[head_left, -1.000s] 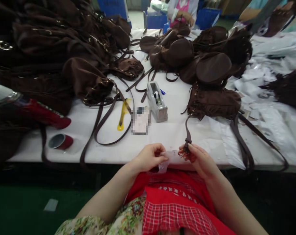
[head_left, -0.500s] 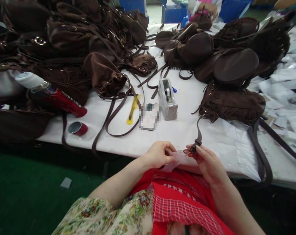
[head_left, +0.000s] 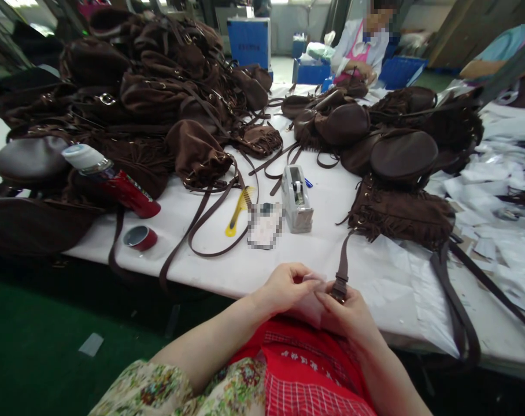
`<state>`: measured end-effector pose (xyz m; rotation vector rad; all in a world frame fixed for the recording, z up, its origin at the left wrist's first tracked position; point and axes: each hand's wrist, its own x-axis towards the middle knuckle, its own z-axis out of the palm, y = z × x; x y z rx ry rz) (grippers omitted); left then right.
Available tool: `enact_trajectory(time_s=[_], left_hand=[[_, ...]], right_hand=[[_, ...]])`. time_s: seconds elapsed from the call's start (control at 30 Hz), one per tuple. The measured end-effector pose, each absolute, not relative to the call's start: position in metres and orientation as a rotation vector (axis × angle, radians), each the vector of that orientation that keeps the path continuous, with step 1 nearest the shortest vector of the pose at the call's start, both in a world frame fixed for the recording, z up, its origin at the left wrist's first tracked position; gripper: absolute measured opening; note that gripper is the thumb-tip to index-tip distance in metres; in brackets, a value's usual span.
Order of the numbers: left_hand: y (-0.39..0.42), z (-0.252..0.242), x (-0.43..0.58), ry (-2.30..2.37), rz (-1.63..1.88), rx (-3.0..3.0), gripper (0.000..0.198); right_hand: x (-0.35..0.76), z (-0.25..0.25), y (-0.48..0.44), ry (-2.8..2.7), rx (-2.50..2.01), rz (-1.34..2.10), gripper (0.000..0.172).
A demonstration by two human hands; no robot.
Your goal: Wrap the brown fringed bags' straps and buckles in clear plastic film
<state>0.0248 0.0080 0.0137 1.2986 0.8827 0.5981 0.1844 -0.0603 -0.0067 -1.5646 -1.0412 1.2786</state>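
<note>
At the table's front edge my left hand [head_left: 291, 286] pinches a thin, whitish translucent sheet [head_left: 312, 306], which hangs down between my hands. Close beside it, my right hand [head_left: 351, 309] is closed on the buckle end of a dark brown strap [head_left: 343, 260]; the metal buckle [head_left: 338, 296] shows at the fingertips. That strap runs up to a brown fringed bag [head_left: 399, 211] lying on the right of the table. Part of the sheet is hidden behind my fingers.
A tape dispenser [head_left: 297, 202], a yellow comb [head_left: 239, 211], a blurred-out phone-sized item [head_left: 265, 226], a red cap [head_left: 140, 237] and a red bottle [head_left: 128, 188] sit on the white table [head_left: 228, 274]. Brown bags [head_left: 158, 86] are heaped at left. A co-worker [head_left: 360, 49] is across the table.
My view has tilted up, showing more of the room. My hands have drawn together, and the buckle is now at the sheet, with the strap pulled straighter.
</note>
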Motion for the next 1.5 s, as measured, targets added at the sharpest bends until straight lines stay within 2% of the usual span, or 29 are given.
enact_trajectory(time_s=[0.37,0.8,1.07,1.33,1.5], left_hand=[[0.013,0.012,0.021,0.925,0.591,1.361,0.026],[0.005,0.010,0.027,0.927,0.608,1.174,0.033],[0.005,0.010,0.028,0.927,0.574,1.100,0.041],[0.008,0.001,0.029,0.903,0.586,1.053,0.047],[0.011,0.000,0.030,0.883,0.551,1.047,0.041]], right_hand=[[0.188,-0.003,-0.058,-1.194,-1.579,1.247,0.025],[0.190,-0.009,-0.058,-1.291,-1.575,1.296,0.033],[0.193,-0.012,-0.058,-1.287,-1.565,1.381,0.036],[0.195,-0.010,-0.060,-1.219,-1.563,1.417,0.031],[0.193,-0.013,-0.061,-1.109,-1.544,1.421,0.030]])
